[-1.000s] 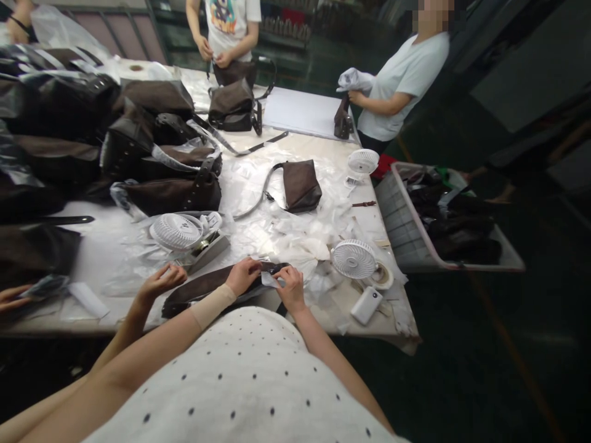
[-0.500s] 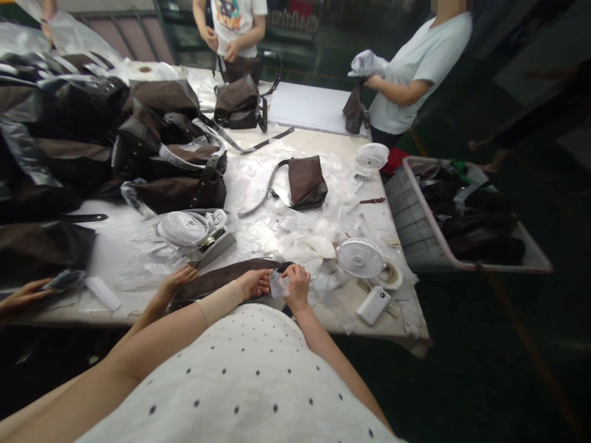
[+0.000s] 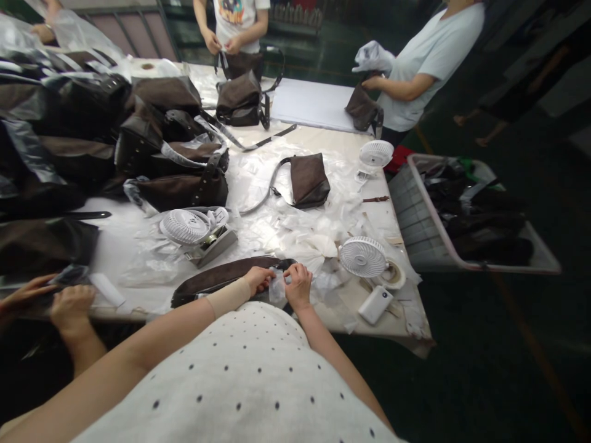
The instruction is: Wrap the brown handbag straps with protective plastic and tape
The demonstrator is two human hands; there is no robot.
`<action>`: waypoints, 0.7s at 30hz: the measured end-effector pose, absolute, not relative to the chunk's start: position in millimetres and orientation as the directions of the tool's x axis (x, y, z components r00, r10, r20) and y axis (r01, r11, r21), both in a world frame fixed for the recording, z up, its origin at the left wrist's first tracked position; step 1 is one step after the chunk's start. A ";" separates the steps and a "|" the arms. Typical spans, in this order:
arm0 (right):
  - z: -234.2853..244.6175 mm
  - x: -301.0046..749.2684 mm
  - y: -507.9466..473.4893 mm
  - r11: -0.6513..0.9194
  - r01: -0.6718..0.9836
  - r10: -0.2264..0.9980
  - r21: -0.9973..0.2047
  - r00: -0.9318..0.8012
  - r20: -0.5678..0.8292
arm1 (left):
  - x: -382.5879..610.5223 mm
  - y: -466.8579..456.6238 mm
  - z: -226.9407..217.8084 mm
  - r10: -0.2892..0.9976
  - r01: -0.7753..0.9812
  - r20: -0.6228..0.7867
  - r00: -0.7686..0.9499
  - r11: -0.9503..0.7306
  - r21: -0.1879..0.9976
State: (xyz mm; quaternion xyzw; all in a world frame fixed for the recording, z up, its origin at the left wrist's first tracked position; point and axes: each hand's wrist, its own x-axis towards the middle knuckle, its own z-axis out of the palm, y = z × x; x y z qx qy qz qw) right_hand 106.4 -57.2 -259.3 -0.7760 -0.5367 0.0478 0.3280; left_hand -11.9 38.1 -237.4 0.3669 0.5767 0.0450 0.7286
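Directly before my body, my left hand [image 3: 259, 280] pinches the left side of a small clear plastic sheet [image 3: 277, 289]. My right hand [image 3: 299, 285] holds the same sheet from the right, its fingers curled in. The sheet hangs between the two hands at the right end of a long dark brown bag [image 3: 207, 280], which lies at the table's near edge. My left wrist and the beige sleeve on it cover part of that bag. A dark strap [image 3: 286, 263] shows just behind my fingers.
A white fan [image 3: 363, 256], a tape roll [image 3: 394, 275] and a phone [image 3: 375, 305] lie to the right. Another fan [image 3: 184, 226] stands by a tape dispenser [image 3: 215, 246]. Brown bags [image 3: 175, 191] are heaped left. A co-worker's hand [image 3: 72, 307] is at left; a bin [image 3: 434, 215] stands right.
A co-worker's hand has left the long brown bag's left end and moved left to another bag. My hands stay close together on the plastic sheet. The far-right person's bag has swung slightly.
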 end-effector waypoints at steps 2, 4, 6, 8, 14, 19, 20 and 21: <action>-261.4 109.6 -56.0 -0.225 0.674 0.843 -0.704 0.497 0.206 | -13.4 42.6 -235.3 0.511 0.365 -0.801 0.313 0.713 0.598; -264.3 112.8 -52.6 -0.274 0.421 0.833 -0.865 0.553 0.005 | -15.7 48.0 -231.6 0.517 0.374 -0.799 0.309 0.706 0.601; -266.3 114.4 -46.4 -0.378 0.126 0.826 -0.917 0.493 -0.272 | -17.8 52.7 -227.2 0.510 0.386 -0.801 0.313 0.702 0.598; -266.0 113.4 -38.2 -0.496 -0.075 0.792 -0.865 0.369 -0.486 | -19.1 55.5 -223.3 0.498 0.397 -0.804 0.325 0.700 0.594; -259.8 100.7 -18.3 -0.496 -0.179 0.775 -0.850 0.349 -0.526 | -21.2 54.9 -216.7 0.463 0.413 -0.804 0.373 0.693 0.591; -269.2 92.4 -13.8 -0.423 -0.148 0.766 -0.894 0.468 -0.440 | -26.5 57.3 -216.1 0.436 0.407 -0.813 0.385 0.710 0.574; -271.8 91.6 -13.6 -0.414 -0.140 0.762 -0.899 0.487 -0.427 | -27.3 57.9 -216.4 0.431 0.403 -0.816 0.385 0.717 0.569; -274.0 90.9 -13.5 -0.407 -0.131 0.759 -0.904 0.502 -0.414 | -27.6 58.4 -216.8 0.427 0.398 -0.818 0.386 0.722 0.565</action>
